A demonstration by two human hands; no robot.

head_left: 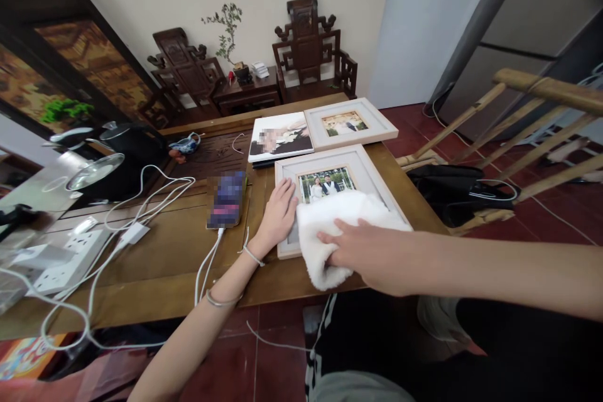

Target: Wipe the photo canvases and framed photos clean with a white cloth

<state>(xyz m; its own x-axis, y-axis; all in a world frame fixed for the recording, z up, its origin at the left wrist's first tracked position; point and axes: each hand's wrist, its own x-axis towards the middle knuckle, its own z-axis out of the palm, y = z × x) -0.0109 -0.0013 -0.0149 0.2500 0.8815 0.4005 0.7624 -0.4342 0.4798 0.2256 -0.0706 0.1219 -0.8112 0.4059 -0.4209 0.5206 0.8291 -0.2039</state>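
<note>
A white cloth (pixel 351 213) with a fluffy surface covers the lower right of a light wooden picture frame (pixel 286 246), hiding part of the photo inside. My right hand (pixel 362 248) presses on this cloth, its fingers curled into the folds. On the frame's left edge lies my left hand (pixel 277 217), palm down with fingers stretched along the border. Two people show in the framed photo (pixel 330 182). Just behind it are a second framed picture (pixel 351 122) and a photo panel (pixel 281 137), lying side by side.
Left on the wooden table (pixel 179 276) are a phone (pixel 227 201) on a white cable, a power strip (pixel 70 260), tangled cords and a black kettle (pixel 134 154). A bamboo chair (pixel 522 169) stands right, holding a black bag (pixel 447 191). Carved chairs (pixel 308 44) stand behind.
</note>
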